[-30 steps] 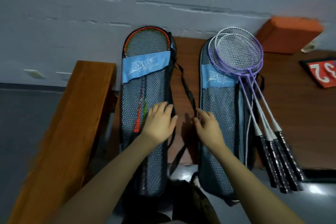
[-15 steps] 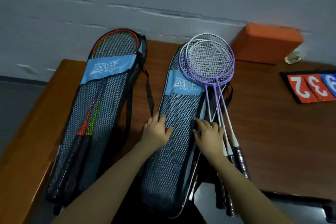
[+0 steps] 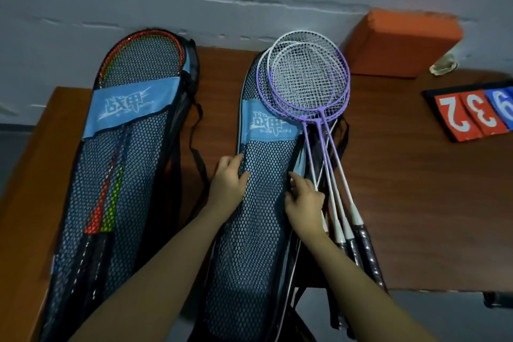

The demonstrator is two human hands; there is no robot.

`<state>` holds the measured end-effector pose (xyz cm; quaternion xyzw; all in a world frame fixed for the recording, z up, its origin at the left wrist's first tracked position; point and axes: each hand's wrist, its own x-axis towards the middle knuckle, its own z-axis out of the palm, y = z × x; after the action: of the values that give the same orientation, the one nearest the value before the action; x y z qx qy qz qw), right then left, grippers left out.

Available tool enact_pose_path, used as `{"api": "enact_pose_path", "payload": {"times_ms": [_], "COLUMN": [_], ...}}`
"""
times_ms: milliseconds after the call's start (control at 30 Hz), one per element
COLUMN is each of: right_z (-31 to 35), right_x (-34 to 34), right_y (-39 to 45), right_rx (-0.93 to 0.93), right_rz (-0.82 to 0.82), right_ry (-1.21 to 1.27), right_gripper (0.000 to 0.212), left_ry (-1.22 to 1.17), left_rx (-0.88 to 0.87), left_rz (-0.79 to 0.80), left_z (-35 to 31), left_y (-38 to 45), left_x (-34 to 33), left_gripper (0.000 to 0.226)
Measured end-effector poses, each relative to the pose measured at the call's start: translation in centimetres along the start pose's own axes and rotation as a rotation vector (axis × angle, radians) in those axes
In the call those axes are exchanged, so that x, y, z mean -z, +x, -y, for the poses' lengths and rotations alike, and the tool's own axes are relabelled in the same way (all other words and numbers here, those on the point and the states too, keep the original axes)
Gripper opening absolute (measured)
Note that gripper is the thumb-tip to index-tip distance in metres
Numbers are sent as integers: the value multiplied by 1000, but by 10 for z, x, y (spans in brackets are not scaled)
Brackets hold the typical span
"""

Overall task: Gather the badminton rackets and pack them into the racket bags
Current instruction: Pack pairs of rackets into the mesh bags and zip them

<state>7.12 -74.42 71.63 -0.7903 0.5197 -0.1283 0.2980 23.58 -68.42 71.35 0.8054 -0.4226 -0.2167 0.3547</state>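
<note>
Two mesh racket bags with blue logo bands lie side by side on the wooden table. Red and green rackets show through the mesh of the left bag. Three purple-and-white rackets lie on the right side of the right bag, handles towards me. My left hand rests on the right bag's left edge, thumb spread over the mesh. My right hand has bent fingers pinching the mesh at the bag's right edge, beside the racket shafts.
An orange block stands against the grey wall at the back right. A flip scoreboard with red and blue number cards lies at the right edge. Black straps trail between the two bags.
My left hand left the left bag and both hands moved onto the right bag. My right hand's fingers have curled at its right edge.
</note>
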Motion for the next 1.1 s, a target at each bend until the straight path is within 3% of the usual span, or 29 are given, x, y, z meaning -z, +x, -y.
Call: {"api": "enact_pose_path", "payload": {"times_ms": [200, 433, 567, 667, 900, 1100], "right_z": [9, 32, 47, 51, 35, 41], "right_x": [11, -1, -8, -19, -34, -39], "right_y": [-9, -20, -27, -30, -30, -9], "right_rx": [149, 97, 159, 164, -28, -101], "right_rz": [-85, -4, 62, 91, 50, 23], "right_ry": [-13, 164, 214, 165, -126, -22], "right_gripper": [44, 41, 41, 43, 52, 66], "left_ry": [-74, -98, -58, -58, -26, -71], "left_rx": [-10, -87, -137, -68, 81, 63], "left_rz": [-196, -274, -354, -337, -233, -214], "left_z": [-13, -23, -11, 3, 27, 28], "left_y": [-5, -34, -57, -68, -58, -22], "left_x": [24, 56, 74, 76, 64, 62], "left_gripper": [38, 38, 38, 42, 39, 39]}}
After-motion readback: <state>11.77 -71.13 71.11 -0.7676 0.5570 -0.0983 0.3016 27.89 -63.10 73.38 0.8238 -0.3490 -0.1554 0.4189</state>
